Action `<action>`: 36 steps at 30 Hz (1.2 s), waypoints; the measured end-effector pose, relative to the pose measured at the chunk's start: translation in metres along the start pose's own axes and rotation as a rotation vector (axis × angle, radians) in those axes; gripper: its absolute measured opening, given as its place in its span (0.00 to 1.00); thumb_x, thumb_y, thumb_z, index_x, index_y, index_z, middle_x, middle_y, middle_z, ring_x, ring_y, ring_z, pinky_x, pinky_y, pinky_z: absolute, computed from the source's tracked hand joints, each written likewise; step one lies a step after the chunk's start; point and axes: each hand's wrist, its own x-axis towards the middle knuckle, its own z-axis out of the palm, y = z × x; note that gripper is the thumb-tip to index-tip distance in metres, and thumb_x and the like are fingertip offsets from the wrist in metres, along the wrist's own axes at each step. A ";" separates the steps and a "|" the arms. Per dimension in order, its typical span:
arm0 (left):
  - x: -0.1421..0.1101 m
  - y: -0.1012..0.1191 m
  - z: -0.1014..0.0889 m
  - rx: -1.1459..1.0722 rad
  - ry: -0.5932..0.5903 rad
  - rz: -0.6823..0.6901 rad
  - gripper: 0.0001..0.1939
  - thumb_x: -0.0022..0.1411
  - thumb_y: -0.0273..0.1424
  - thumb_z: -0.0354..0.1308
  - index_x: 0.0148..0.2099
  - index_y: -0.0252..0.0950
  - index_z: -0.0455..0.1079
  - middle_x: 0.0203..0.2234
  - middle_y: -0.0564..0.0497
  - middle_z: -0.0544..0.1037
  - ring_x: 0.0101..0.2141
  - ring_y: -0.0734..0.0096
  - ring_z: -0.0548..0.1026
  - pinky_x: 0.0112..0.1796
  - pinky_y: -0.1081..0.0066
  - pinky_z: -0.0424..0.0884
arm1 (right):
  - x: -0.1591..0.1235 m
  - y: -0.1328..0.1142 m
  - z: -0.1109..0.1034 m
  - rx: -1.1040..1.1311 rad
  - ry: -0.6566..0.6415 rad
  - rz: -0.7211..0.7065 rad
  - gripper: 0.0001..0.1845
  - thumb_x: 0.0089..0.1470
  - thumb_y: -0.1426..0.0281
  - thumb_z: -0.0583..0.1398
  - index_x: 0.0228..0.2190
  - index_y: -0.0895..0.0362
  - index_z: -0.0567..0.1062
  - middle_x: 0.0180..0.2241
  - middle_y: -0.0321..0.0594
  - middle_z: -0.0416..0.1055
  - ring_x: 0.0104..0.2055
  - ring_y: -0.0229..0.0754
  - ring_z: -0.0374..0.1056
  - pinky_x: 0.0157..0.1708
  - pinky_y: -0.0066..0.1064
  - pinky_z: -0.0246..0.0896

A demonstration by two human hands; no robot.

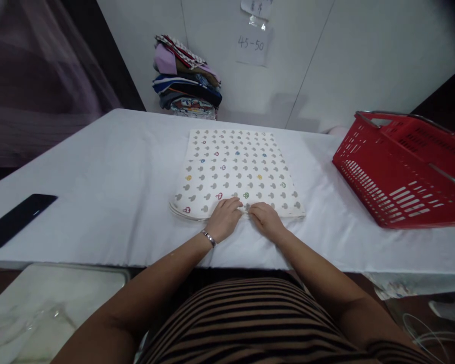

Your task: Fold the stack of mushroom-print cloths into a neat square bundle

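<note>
A white cloth [229, 172] printed with small grey and coloured mushrooms lies folded in layers on the white-covered table [98, 187]. My left hand [224, 218], with a bracelet at the wrist, grips the middle of the cloth's near edge. Close beside it, my right hand [266, 220] pinches the same edge, its fingers curled. Only a small gap separates the two hands. The cloth's near corners show several stacked layers, and the far part lies flat.
A red plastic basket [396, 172] stands at the table's right. On the left lies a dark phone [17, 220]. Folded clothes [187, 78] are piled against the back wall, where a paper sign [252, 45] reads 45-50. A pale surface [60, 303] sits below the table's front left.
</note>
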 end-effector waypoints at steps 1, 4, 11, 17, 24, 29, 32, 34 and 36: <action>-0.001 0.000 0.000 -0.015 0.010 -0.009 0.13 0.63 0.26 0.45 0.35 0.37 0.72 0.45 0.48 0.72 0.54 0.63 0.61 0.51 0.58 0.59 | -0.001 0.000 0.000 -0.001 -0.008 -0.004 0.11 0.58 0.73 0.50 0.35 0.56 0.72 0.37 0.45 0.70 0.40 0.45 0.64 0.39 0.38 0.61; -0.005 0.002 0.000 -0.056 0.045 -0.048 0.11 0.63 0.26 0.46 0.36 0.36 0.70 0.44 0.47 0.72 0.52 0.64 0.63 0.50 0.59 0.61 | -0.003 -0.002 -0.001 0.001 -0.031 -0.026 0.11 0.58 0.73 0.51 0.37 0.56 0.72 0.38 0.45 0.70 0.42 0.45 0.64 0.40 0.39 0.60; -0.003 0.006 -0.003 -0.113 0.038 -0.086 0.09 0.63 0.26 0.45 0.34 0.36 0.66 0.38 0.47 0.72 0.44 0.66 0.67 0.45 0.62 0.64 | -0.003 -0.003 -0.001 -0.053 -0.077 -0.046 0.11 0.58 0.70 0.52 0.40 0.57 0.71 0.39 0.46 0.70 0.42 0.46 0.63 0.41 0.39 0.59; -0.001 -0.002 -0.002 -0.068 -0.016 -0.096 0.10 0.64 0.30 0.46 0.37 0.37 0.69 0.35 0.48 0.73 0.39 0.66 0.69 0.43 0.61 0.63 | 0.000 0.002 0.006 -0.079 -0.063 -0.004 0.11 0.59 0.73 0.50 0.39 0.56 0.71 0.37 0.45 0.70 0.41 0.45 0.63 0.40 0.37 0.59; -0.014 0.001 -0.004 0.001 0.103 0.009 0.10 0.62 0.29 0.48 0.36 0.38 0.71 0.47 0.48 0.71 0.50 0.64 0.65 0.49 0.60 0.62 | 0.002 0.005 0.008 -0.064 -0.052 0.004 0.11 0.58 0.74 0.50 0.40 0.56 0.71 0.37 0.45 0.70 0.40 0.45 0.63 0.39 0.37 0.60; -0.010 0.006 -0.004 0.042 0.056 0.008 0.10 0.61 0.27 0.49 0.33 0.38 0.72 0.49 0.48 0.70 0.56 0.60 0.60 0.52 0.56 0.58 | 0.003 0.003 0.007 -0.061 -0.040 0.008 0.11 0.58 0.74 0.50 0.38 0.57 0.71 0.36 0.45 0.70 0.39 0.45 0.63 0.38 0.37 0.60; -0.006 0.004 -0.002 0.071 0.013 -0.032 0.08 0.60 0.27 0.51 0.32 0.38 0.72 0.49 0.48 0.71 0.56 0.58 0.60 0.51 0.55 0.59 | 0.002 0.003 0.008 -0.073 -0.039 0.013 0.11 0.58 0.75 0.50 0.38 0.57 0.72 0.36 0.45 0.70 0.38 0.45 0.63 0.38 0.37 0.60; -0.004 0.002 0.001 0.052 -0.002 -0.051 0.09 0.61 0.28 0.51 0.31 0.38 0.72 0.48 0.49 0.71 0.55 0.59 0.61 0.50 0.57 0.60 | 0.002 0.004 0.009 -0.083 -0.040 0.006 0.11 0.58 0.75 0.51 0.38 0.56 0.72 0.36 0.44 0.71 0.39 0.45 0.63 0.39 0.37 0.60; -0.004 0.001 0.003 0.015 0.001 -0.075 0.09 0.61 0.28 0.50 0.32 0.38 0.72 0.47 0.50 0.72 0.55 0.60 0.61 0.49 0.57 0.61 | 0.001 0.005 0.010 -0.089 -0.043 -0.005 0.11 0.58 0.75 0.51 0.38 0.57 0.72 0.36 0.45 0.71 0.40 0.45 0.63 0.39 0.37 0.60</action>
